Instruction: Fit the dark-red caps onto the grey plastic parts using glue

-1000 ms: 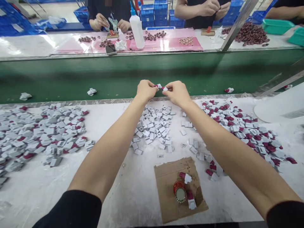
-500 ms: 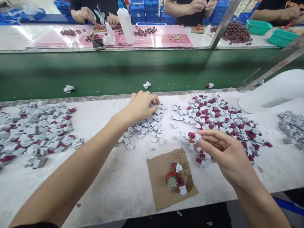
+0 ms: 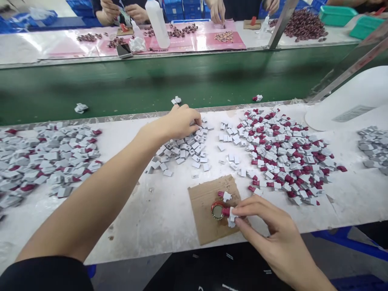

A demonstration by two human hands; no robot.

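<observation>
My left hand (image 3: 184, 121) reaches to the back of the middle pile of white-grey pieces (image 3: 182, 151); its thumb and forefinger pinch together there, and what they hold is too small to name. In my right hand (image 3: 266, 230) a white and maroon piece (image 3: 232, 214) is gripped between thumb and fingers, over the cardboard square (image 3: 203, 214). Beside that piece lies a red bottle cap (image 3: 217, 211) with its hollow side up. Another maroon and white piece (image 3: 224, 196) rests on the cardboard behind the cap.
Piles of white and maroon parts lie at the left (image 3: 51, 157) and right (image 3: 285, 153). A white container (image 3: 348, 101) and grey parts (image 3: 374, 147) are far right. Beyond the green belt (image 3: 136, 85), people work at a table with a white bottle (image 3: 157, 24).
My right hand has moved down and left from the right pile to the cardboard with a piece. My left thumb and forefinger have come closer together. Small parts on the belt have shifted left.
</observation>
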